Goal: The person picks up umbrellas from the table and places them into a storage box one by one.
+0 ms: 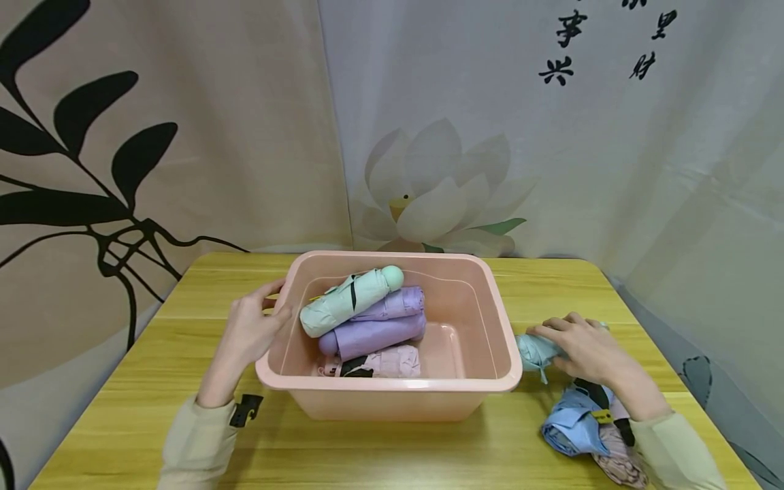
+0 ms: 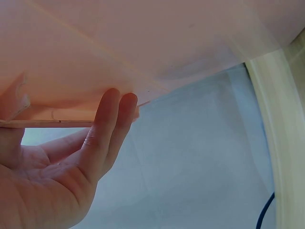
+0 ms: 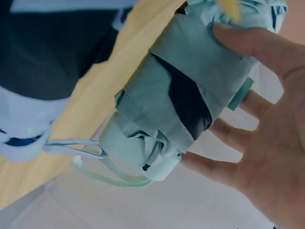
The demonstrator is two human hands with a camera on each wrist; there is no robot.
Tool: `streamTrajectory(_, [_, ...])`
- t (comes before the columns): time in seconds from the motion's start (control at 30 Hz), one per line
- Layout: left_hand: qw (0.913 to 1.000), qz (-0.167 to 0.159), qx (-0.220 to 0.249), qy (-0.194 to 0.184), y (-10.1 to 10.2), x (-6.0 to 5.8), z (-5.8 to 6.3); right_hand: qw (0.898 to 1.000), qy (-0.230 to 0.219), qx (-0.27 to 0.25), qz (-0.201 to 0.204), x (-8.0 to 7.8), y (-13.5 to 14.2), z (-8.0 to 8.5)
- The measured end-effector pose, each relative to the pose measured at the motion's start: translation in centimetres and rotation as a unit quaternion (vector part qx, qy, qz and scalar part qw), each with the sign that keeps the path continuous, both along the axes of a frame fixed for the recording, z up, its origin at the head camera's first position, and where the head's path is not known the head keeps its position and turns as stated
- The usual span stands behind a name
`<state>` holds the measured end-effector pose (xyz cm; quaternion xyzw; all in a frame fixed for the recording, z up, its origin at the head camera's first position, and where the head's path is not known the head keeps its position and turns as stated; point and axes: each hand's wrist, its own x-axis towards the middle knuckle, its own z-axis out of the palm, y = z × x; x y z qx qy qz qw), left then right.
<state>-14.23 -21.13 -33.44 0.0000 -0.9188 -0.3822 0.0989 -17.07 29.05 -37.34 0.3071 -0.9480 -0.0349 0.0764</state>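
Note:
A pink plastic bin [image 1: 392, 384] stands mid-table on the yellow wooden table [image 1: 153, 381]. Inside it a mint folded umbrella [image 1: 349, 299] lies on two purple ones [image 1: 380, 333], with a pale pink one [image 1: 386, 361] at the front. My left hand [image 1: 272, 303] rests against the bin's left rim; in the left wrist view its straight fingers [image 2: 112, 119] touch the bin's wall [image 2: 143, 43] under the lip. Right of the bin, my right hand [image 1: 551, 337] holds a pale teal folded umbrella [image 1: 533, 348] lying on the table. In the right wrist view that umbrella [image 3: 190, 71] sits between thumb and spread fingers.
A blue folded umbrella [image 1: 569, 425] and a dusty pink one [image 1: 618, 463] lie by my right forearm near the table's front right corner. Printed curtains hang close behind and to both sides of the table. Bare tabletop shows left of and in front of the bin.

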Motion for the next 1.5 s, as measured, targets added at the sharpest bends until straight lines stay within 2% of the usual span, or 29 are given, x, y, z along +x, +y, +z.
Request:
streamTrajectory(0.4, [0.9999, -0.001, 0.006, -0.008, 0.0, -0.1, 0.0, 0.995, 0.094, -0.015, -0.023, -0.1, 0.1, 1.3])
streamTrajectory(0.67, [1.0, -0.003, 0.005, -0.006, 0.0, 0.0, 0.0, 0.981, 0.186, -0.047, -0.021, -0.2, 0.2, 2.2])
streamTrajectory(0.9, [0.9999, -0.007, 0.01, -0.004, 0.1, 0.0, 0.2, 0.971, 0.231, -0.055, -0.03, -0.2, 0.2, 3.6])
streamTrajectory(1.1, [0.9999, -0.009, 0.01, -0.003, 0.1, 0.1, 0.2, 0.962, 0.263, -0.063, -0.02, -0.3, -0.3, 4.3])
streamTrajectory(1.5, [0.9999, -0.005, 0.011, -0.006, 0.1, 0.1, 0.1, 0.946, 0.314, -0.077, 0.033, -1.1, -2.6, 6.1])
